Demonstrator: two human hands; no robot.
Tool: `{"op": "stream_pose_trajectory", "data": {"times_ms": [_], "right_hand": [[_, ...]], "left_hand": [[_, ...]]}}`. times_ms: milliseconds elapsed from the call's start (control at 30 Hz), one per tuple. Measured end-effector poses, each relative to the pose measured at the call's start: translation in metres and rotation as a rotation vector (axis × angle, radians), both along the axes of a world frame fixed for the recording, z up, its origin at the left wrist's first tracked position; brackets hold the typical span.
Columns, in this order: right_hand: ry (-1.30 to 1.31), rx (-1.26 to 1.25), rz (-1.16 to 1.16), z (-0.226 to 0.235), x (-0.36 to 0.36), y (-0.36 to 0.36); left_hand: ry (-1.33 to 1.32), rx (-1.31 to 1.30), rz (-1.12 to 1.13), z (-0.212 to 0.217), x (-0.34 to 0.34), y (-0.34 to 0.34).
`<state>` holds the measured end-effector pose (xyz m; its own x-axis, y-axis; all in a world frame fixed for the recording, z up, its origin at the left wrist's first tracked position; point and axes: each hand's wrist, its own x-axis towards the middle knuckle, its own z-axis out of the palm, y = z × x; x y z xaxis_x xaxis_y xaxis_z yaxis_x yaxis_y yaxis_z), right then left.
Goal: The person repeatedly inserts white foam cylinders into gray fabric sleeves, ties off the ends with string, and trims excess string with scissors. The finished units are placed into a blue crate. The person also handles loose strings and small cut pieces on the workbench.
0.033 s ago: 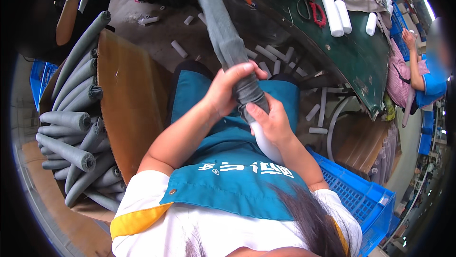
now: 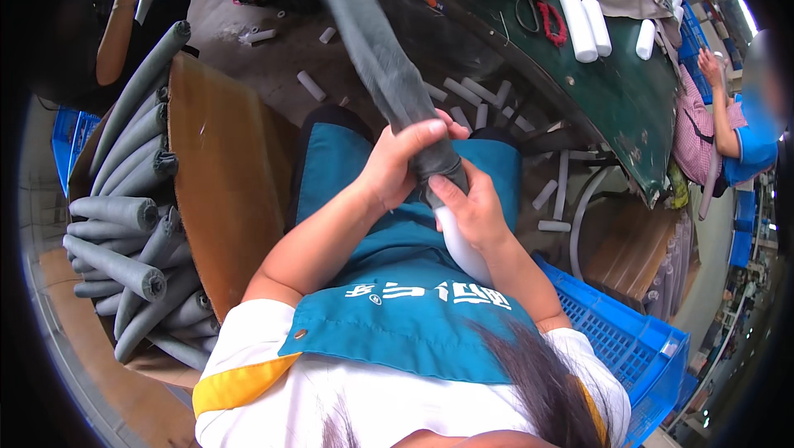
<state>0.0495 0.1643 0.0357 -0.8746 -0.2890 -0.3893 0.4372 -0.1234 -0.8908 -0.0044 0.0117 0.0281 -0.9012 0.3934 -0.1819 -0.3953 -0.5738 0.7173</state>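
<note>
Grey sleeve (image 2: 376,51): could bunch or snag, if its cloth drags unevenly over the white tube (image 2: 457,239).
White tube: might slide toward the near side, should the right hand (image 2: 475,208) loosen.
Left hand (image 2: 395,157): curled firmly around the sleeve, whose loose length extends beyond it, far and left.
Right hand: wrapped about the sleeve's near end and the tube, which emerges on its near side.

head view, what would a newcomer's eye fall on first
First, the long grey sleeve near the centre, gripped by the left hand, with a white tube showing below it in the right hand. Next, the pile of grey rolls beside the brown cardboard at left. Then the scissors on the green table, upper right.
</note>
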Motion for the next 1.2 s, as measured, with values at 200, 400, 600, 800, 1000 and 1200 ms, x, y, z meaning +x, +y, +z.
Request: {"op": "stream_pose_trajectory", "data": {"times_ms": [200, 400, 600, 800, 1000, 1200], "right_hand": [[0.084, -0.029, 0.145, 0.0, -0.002, 0.014], [0.114, -0.04, 0.069, 0.01, 0.007, 0.002], [0.154, -0.002, 0.091, 0.001, -0.003, 0.007], [0.112, -0.039, 0.195, 0.009, 0.012, 0.009], [0.039, -0.097, 0.286, 0.013, -0.008, 0.011], [0.011, -0.095, 0.384, 0.051, -0.037, 0.003]], "left_hand": [[0.092, -0.058, -0.046, 0.016, -0.019, -0.02], [-0.051, 0.164, -0.09, 0.006, -0.026, -0.014], [0.13, -0.15, -0.136, 0.018, -0.004, -0.011], [0.063, 0.018, -0.056, 0.02, -0.03, -0.032], [0.09, -0.041, -0.093, 0.021, -0.006, -0.015], [0.381, -0.133, -0.126, 0.056, -0.024, -0.013]]}}
